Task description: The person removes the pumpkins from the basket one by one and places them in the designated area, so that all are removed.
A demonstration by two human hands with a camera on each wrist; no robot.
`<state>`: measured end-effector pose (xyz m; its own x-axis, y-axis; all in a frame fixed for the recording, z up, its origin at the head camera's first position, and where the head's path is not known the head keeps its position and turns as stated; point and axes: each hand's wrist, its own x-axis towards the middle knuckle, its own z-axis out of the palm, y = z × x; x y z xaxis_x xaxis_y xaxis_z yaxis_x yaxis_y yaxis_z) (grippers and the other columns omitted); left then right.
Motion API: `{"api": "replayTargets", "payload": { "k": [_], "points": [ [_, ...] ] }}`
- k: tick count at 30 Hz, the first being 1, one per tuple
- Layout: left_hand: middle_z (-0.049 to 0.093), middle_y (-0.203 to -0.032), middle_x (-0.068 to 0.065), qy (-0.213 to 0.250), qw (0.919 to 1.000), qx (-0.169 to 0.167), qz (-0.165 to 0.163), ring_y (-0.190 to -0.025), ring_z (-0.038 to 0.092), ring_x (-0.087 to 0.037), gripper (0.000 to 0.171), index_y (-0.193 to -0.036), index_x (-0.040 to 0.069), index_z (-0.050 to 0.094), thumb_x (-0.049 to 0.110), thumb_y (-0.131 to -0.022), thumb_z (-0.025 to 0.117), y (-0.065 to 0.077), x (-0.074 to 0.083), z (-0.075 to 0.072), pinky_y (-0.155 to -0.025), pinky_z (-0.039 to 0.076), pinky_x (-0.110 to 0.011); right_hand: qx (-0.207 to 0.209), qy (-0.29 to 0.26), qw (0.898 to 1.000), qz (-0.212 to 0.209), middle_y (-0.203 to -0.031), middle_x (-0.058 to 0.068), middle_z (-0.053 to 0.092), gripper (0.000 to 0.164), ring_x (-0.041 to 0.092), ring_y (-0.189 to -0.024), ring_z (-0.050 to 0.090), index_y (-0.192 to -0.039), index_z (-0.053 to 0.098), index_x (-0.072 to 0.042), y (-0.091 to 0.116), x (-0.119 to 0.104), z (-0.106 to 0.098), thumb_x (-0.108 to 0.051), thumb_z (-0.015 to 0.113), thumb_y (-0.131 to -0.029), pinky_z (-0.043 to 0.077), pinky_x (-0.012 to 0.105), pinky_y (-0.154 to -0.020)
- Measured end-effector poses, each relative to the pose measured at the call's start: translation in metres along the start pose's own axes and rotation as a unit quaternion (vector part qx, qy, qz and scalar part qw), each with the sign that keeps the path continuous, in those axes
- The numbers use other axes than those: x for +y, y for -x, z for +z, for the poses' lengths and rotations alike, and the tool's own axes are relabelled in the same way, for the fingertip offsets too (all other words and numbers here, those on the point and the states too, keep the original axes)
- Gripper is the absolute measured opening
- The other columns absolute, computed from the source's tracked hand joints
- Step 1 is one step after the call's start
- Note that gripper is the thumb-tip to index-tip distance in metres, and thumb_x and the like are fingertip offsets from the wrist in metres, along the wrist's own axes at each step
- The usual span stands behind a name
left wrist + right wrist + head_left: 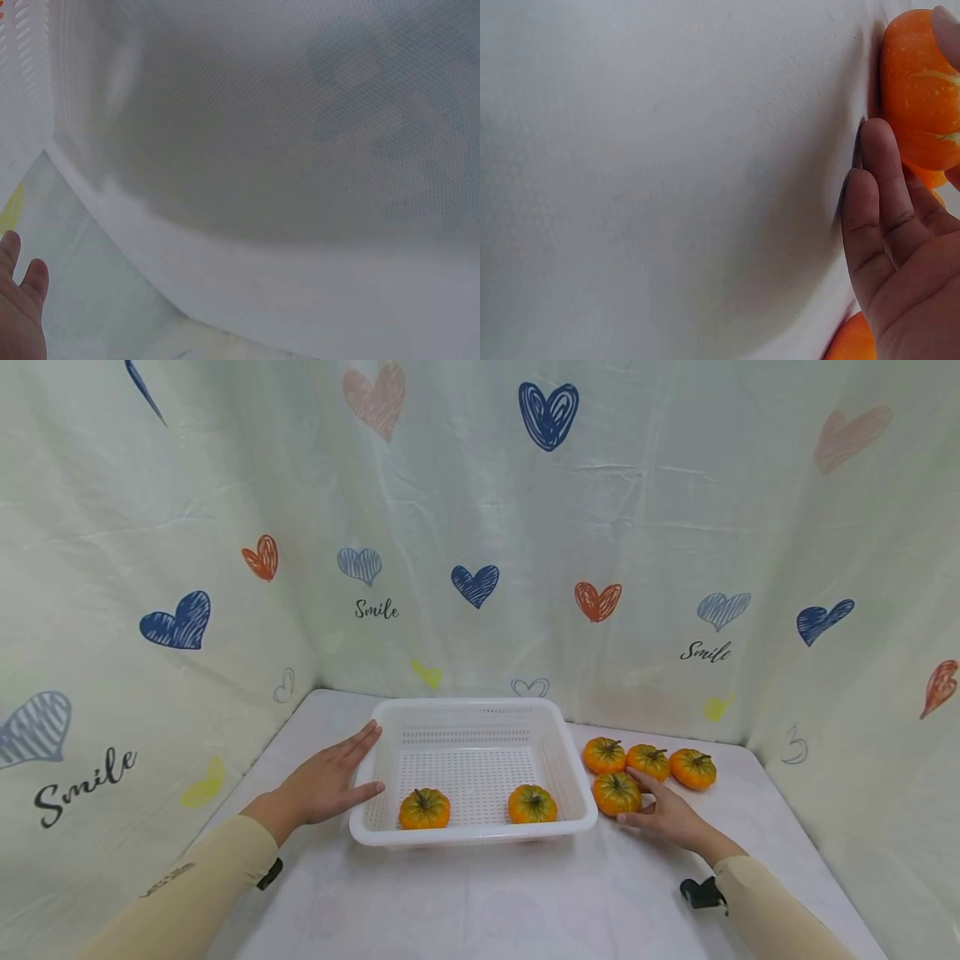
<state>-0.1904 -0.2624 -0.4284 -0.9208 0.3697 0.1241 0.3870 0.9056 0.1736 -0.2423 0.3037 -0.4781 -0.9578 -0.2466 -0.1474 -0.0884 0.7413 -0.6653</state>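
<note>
A white plastic basket [472, 837] stands mid-table in the head view. Inside it, near the front wall, sit two small orange pumpkins, one to the left [424, 810] and one to the right [532, 805]. My left hand [322, 783] rests on the basket's left rim, fingers straight and thumb spread over the edge. Right of the basket, my right hand [670, 814] holds a small pumpkin [615, 794] between thumb and fingers, at table level. The right wrist view shows that pumpkin [919, 90] beside the fingertips [881, 142]. Three more pumpkins [648, 762] lie just behind it.
A white cloth [517, 902] covers the table. Pale curtains [480, 510] printed with hearts enclose the back and both sides, close behind the basket and the pumpkins. A dark wrist strap [701, 893] shows at my right sleeve.
</note>
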Motion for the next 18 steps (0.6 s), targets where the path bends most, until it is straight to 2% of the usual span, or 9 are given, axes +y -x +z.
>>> {"api": "replayTargets", "payload": {
  "k": [7, 11, 18],
  "points": [
    [0.016, -0.165, -0.012, 0.001, 1.0, 0.003, 0.002, -0.145, 0.029, -0.034, 0.087, -0.158, 0.003, 0.02, 0.056, -0.097, 0.051, 0.0, 0.0, 0.001, -0.111, 0.032, -0.056, 0.006, 0.008, 1.0, -0.008, -0.141, 0.027, 0.045, 0.099, 0.021, -0.087, 0.064, -0.155, 0.03, -0.005, 0.01, -0.002, -0.012, -0.042, 0.082, -0.081, 0.058, 0.038, -0.078],
    [0.016, -0.165, -0.012, -0.001, 1.0, 0.005, 0.001, -0.145, 0.029, -0.034, 0.086, -0.158, 0.003, 0.02, 0.054, -0.097, 0.053, -0.001, 0.0, 0.002, -0.111, 0.033, -0.056, 0.012, 0.026, 1.0, -0.004, -0.144, 0.031, 0.04, 0.1, 0.024, -0.09, 0.065, -0.155, 0.026, -0.004, 0.016, -0.009, -0.028, -0.044, 0.081, -0.082, 0.058, 0.043, -0.077],
    [0.016, -0.165, -0.012, -0.003, 1.0, 0.003, -0.003, -0.146, 0.028, -0.033, 0.087, -0.158, 0.003, 0.02, 0.055, -0.097, 0.053, 0.0, 0.0, 0.002, -0.111, 0.032, -0.055, 0.024, 0.047, 0.998, -0.029, -0.142, 0.032, 0.042, 0.096, 0.021, -0.083, 0.06, -0.156, 0.024, -0.004, 0.02, -0.018, -0.053, -0.039, 0.079, -0.086, 0.057, 0.035, -0.072]
  ]
}}
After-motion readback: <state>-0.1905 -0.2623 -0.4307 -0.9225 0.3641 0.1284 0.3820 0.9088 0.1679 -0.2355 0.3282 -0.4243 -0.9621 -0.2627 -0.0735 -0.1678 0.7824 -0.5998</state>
